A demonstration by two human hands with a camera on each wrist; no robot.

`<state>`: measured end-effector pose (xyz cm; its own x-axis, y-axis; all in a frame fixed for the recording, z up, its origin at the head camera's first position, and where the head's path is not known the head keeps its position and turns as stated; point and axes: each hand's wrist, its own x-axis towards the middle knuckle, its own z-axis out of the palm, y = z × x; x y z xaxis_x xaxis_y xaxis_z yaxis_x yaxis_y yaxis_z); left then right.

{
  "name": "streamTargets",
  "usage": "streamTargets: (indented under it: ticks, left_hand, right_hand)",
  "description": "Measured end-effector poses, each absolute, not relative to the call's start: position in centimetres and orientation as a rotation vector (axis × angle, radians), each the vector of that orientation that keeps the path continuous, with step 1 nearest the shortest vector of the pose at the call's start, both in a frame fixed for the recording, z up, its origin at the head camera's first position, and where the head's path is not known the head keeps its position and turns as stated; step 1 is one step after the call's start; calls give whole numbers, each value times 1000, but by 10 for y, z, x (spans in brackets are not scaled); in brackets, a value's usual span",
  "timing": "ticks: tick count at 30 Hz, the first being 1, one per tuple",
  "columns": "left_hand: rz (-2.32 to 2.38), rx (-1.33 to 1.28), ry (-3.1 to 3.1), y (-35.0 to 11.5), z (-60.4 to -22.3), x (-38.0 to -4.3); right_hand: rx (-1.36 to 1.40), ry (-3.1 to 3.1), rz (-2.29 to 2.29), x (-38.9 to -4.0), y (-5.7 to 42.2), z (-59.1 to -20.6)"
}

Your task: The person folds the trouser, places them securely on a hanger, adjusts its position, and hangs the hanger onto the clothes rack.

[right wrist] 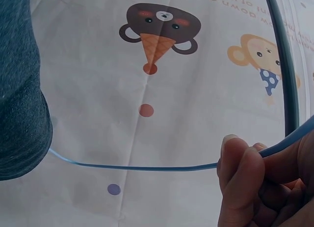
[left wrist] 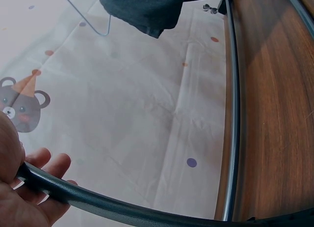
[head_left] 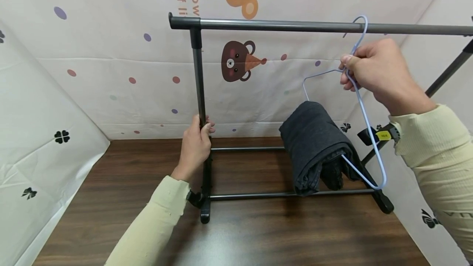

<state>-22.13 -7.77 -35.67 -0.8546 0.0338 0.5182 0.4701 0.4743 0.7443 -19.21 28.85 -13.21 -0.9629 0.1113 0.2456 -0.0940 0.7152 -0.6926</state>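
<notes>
A light blue clothes hanger [head_left: 369,128] hangs with its hook over the rack's top rail [head_left: 266,25]. Just below the hook, my right hand [head_left: 380,71] pinches the hanger's neck. Folded dark jeans [head_left: 314,147] are draped over the hanger's lower bar; in the right wrist view the dark denim [right wrist: 22,99] fills the left edge. My left hand [head_left: 196,145] grips the left upright [head_left: 198,81] of the black clothes rack. In the left wrist view, the fingers [left wrist: 54,165] wrap around that dark tube.
The rack stands on a brown wood-grain surface [head_left: 129,216], with two thin lower crossbars [head_left: 255,196] joining its sides. Behind it hangs a white sheet [head_left: 129,44] printed with bears and dots. More patterned sheet [head_left: 33,143] closes off the left side.
</notes>
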Motion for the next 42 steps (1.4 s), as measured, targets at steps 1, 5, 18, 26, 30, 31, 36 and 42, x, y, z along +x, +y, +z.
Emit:
streamTargets:
  ticks: [1,5,18,26,30,31,36,42]
  left_hand:
    - [-1353,-420,-2288,-78,-357,-222]
    - [-1354,-423,-2284,-78,-358,-222]
    - [-1352,-421,-2284,-78,-358,-222]
    - [-1357,-430,-2278,-78,-358,-222]
    - [-1371,-419,-2287,-78,-358,-222]
    - [-1373,-417,-2289,-78,-358,-221]
    - [-1373,-413,-2297,-78,-358,-221]
    - [-1362,-416,-2291,-78,-358,-221]
  right_hand:
    - [-15,-2652,1095,-192,288,-132]
    - [-19,-2653,1101,-193,288,-133]
    - [-11,-2668,1073,-194,287,-132]
    - [-6,-2684,1041,-193,287,-133]
    - [-2,-2684,1050,-194,286,-133]
    - [-1,-2683,1051,-194,286,-133]
    - [-7,-2685,1045,-193,286,-133]
    - [-11,-2666,1094,-193,286,-135]
